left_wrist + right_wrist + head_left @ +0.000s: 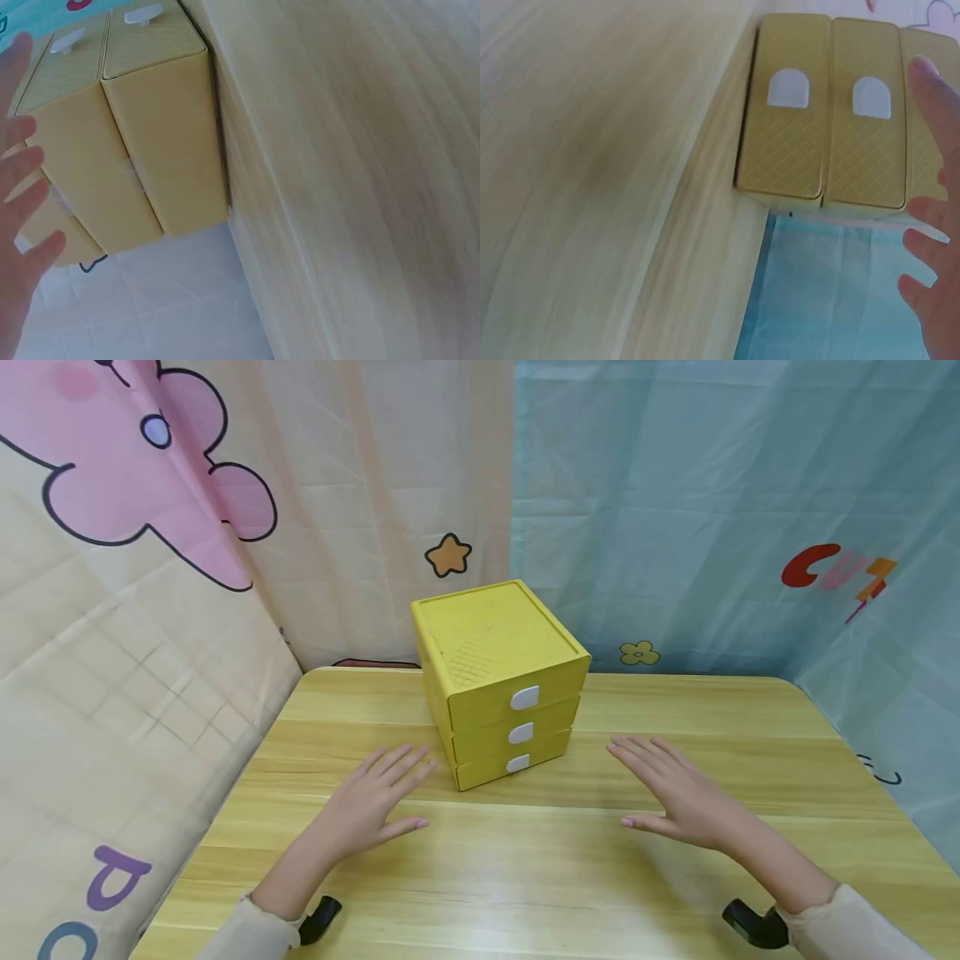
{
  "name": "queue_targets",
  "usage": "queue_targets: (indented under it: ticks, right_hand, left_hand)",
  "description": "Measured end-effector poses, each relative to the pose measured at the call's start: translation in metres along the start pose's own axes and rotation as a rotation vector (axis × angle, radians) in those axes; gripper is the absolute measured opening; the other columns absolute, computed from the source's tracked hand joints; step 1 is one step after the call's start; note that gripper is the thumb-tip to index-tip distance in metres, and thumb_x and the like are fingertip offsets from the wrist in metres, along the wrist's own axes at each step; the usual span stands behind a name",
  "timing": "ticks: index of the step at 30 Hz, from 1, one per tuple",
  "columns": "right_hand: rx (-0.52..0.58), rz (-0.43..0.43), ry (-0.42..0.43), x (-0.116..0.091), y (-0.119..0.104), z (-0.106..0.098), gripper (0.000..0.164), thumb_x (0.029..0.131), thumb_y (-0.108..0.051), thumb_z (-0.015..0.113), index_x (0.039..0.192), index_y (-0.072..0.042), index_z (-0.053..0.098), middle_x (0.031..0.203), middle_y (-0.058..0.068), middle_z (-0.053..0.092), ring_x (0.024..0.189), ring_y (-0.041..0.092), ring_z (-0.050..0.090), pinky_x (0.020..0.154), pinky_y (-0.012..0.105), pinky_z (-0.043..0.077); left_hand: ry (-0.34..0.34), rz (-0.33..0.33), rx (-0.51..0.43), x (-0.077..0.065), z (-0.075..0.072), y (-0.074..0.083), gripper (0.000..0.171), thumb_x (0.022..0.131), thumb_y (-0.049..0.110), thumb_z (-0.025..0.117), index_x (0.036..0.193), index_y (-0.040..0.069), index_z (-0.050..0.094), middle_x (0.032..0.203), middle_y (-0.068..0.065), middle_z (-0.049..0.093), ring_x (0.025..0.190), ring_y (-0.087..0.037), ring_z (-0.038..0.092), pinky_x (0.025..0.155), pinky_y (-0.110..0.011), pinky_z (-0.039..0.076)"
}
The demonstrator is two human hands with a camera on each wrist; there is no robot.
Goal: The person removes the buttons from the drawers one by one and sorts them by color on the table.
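Note:
A yellow three-drawer box [498,643] stands toward the back of the wooden table, turned slightly, its white tabs facing front right. All three drawers look closed. My left hand [367,806] is held over the table just left of the box's front corner, fingers spread and nothing in it. To the right of the box, apart from it, my right hand [682,797] hovers with straight fingers and thumb out, holding nothing. The left wrist view shows the box's side [161,150] beside the fingers; the right wrist view shows the patterned drawer fronts [784,150].
The wooden table [525,868] has rounded back corners. Printed cloth curtains [360,485] hang close behind it and along both sides. A black strap piece [321,920] sits at the left wrist, and a similar black piece [753,925] at the right wrist.

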State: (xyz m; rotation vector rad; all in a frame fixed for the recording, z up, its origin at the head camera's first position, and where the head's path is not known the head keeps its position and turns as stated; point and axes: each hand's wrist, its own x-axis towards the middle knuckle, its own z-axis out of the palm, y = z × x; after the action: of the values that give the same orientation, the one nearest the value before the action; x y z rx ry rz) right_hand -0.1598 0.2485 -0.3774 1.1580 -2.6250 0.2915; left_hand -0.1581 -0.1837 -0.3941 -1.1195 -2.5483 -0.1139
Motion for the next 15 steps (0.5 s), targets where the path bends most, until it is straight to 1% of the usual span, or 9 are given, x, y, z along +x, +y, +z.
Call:
queue_targets:
  ticks: [2, 5, 7, 9, 10, 12, 15]
  right_hand:
    - [0.055, 0.040, -0.011, 0.005, -0.003, -0.001, 0.089, 0.077, -0.048, 0.066, 0.144, -0.015, 0.019, 0.141, 0.008, 0.032, 0.125, 0.029, 0.031, 0.100, 0.046, 0.022]
    - [0.183, 0.129, -0.020, 0.014, -0.010, -0.001, 0.085, 0.078, -0.045, 0.066, 0.144, -0.015, 0.020, 0.140, 0.007, 0.033, 0.124, 0.028, 0.033, 0.095, 0.049, 0.029]
    - [0.286, 0.178, -0.007, 0.020, -0.015, -0.001, 0.082, 0.079, -0.041, 0.066, 0.143, -0.014, 0.021, 0.139, 0.007, 0.034, 0.123, 0.029, 0.034, 0.094, 0.050, 0.031]
    - [0.397, 0.213, 0.028, 0.028, -0.020, 0.000, 0.078, 0.081, -0.036, 0.066, 0.142, -0.011, 0.024, 0.138, 0.007, 0.036, 0.122, 0.029, 0.036, 0.094, 0.050, 0.032]
    - [0.444, 0.224, 0.049, 0.032, -0.022, 0.000, 0.075, 0.081, -0.034, 0.066, 0.141, -0.011, 0.026, 0.137, 0.007, 0.038, 0.122, 0.028, 0.037, 0.093, 0.049, 0.032]
    - [0.523, 0.232, 0.104, 0.041, -0.025, 0.001, 0.070, 0.082, -0.029, 0.066, 0.139, -0.008, 0.030, 0.134, 0.008, 0.041, 0.119, 0.027, 0.040, 0.093, 0.047, 0.034]
    - [0.605, 0.249, 0.176, 0.055, -0.029, 0.002, 0.062, 0.083, -0.023, 0.065, 0.135, -0.005, 0.036, 0.130, 0.007, 0.046, 0.115, 0.024, 0.044, 0.092, 0.042, 0.036]
  left_hand:
    - [0.044, 0.008, -0.020, 0.003, 0.002, -0.002, 0.070, 0.083, 0.049, 0.057, 0.138, 0.011, 0.036, 0.141, -0.009, 0.033, 0.127, -0.028, 0.030, 0.102, -0.046, 0.021]
    - [0.140, 0.026, -0.052, 0.009, 0.002, -0.003, 0.068, 0.086, 0.051, 0.052, 0.135, 0.005, 0.040, 0.136, -0.012, 0.039, 0.122, -0.030, 0.036, 0.098, -0.044, 0.029]
    - [0.204, 0.027, -0.079, 0.015, 0.001, -0.003, 0.067, 0.088, 0.051, 0.048, 0.133, 0.002, 0.041, 0.134, -0.015, 0.041, 0.120, -0.030, 0.039, 0.095, -0.043, 0.033]
    - [0.262, 0.013, -0.110, 0.021, 0.000, -0.001, 0.067, 0.088, 0.050, 0.047, 0.131, -0.002, 0.042, 0.131, -0.017, 0.043, 0.118, -0.031, 0.041, 0.093, -0.043, 0.036]
    - [0.284, -0.003, -0.124, 0.023, -0.001, -0.001, 0.067, 0.089, 0.049, 0.047, 0.131, -0.003, 0.041, 0.131, -0.018, 0.043, 0.118, -0.031, 0.042, 0.092, -0.043, 0.038]
    - [0.304, -0.060, -0.168, 0.029, -0.003, 0.002, 0.067, 0.089, 0.047, 0.047, 0.133, -0.002, 0.038, 0.132, -0.018, 0.041, 0.119, -0.030, 0.040, 0.092, -0.043, 0.038]
    - [0.315, -0.185, -0.270, 0.038, -0.007, 0.006, 0.065, 0.090, 0.043, 0.050, 0.136, 0.000, 0.034, 0.135, -0.016, 0.038, 0.122, -0.029, 0.037, 0.093, -0.045, 0.036]
